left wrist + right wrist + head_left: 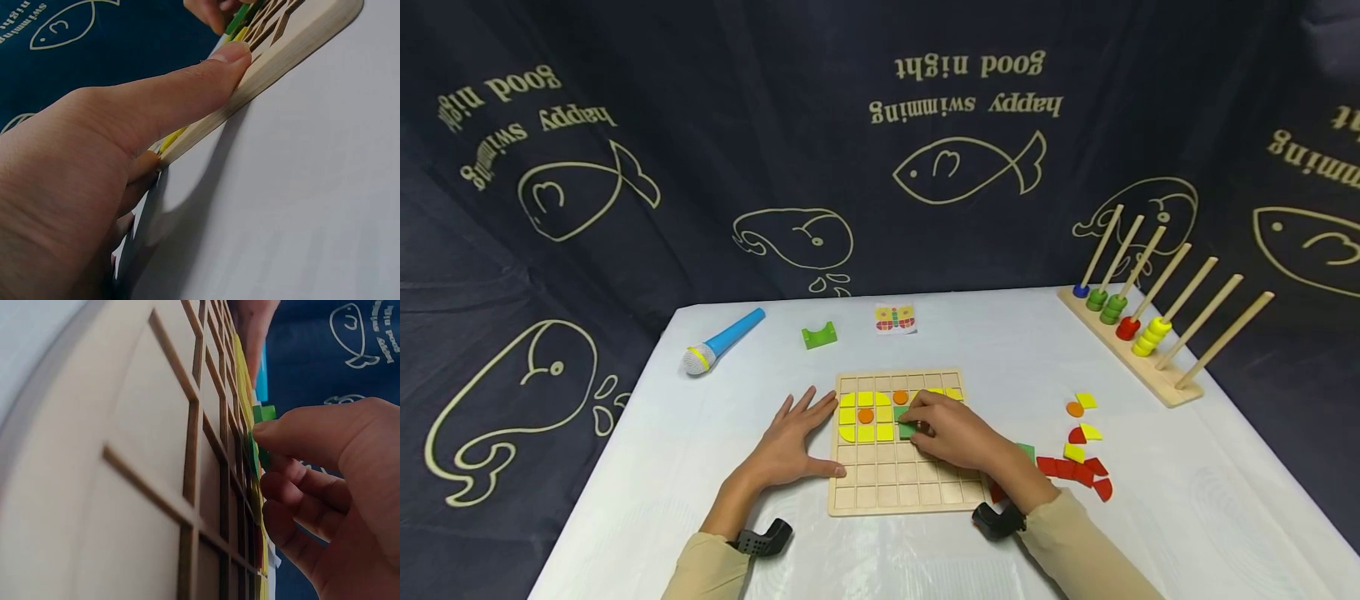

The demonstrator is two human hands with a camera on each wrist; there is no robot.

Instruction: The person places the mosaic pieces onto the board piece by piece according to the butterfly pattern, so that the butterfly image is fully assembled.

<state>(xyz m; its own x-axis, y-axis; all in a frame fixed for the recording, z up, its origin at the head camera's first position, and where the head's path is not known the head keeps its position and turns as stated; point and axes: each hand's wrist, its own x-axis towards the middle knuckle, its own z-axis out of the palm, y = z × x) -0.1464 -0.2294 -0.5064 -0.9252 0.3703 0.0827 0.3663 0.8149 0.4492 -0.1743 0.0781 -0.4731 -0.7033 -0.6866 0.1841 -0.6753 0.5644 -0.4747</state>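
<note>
A pale wooden grid board (887, 497) lies at the middle of the table, with yellow tiles (865, 432) and orange discs (866, 415) in its upper cells. My left hand (786, 446) rests at the board's left edge, fingers spread; its thumb (231, 56) lies on the rim. Over the upper middle cells, my right hand (955, 429) pinches a green square tile (907, 431), thumb tip on it in the right wrist view. Another green tile (900, 412) shows just above, beside the fingertips. The hand hides part of the board's right side.
Right of the board lie loose red tiles (1063, 469) and yellow tiles (1086, 401). A peg rack with coloured beads (1150, 333) stands at the back right. Farther back are a toy microphone (726, 340), a green bracket (819, 336) and a butterfly pattern card (895, 318).
</note>
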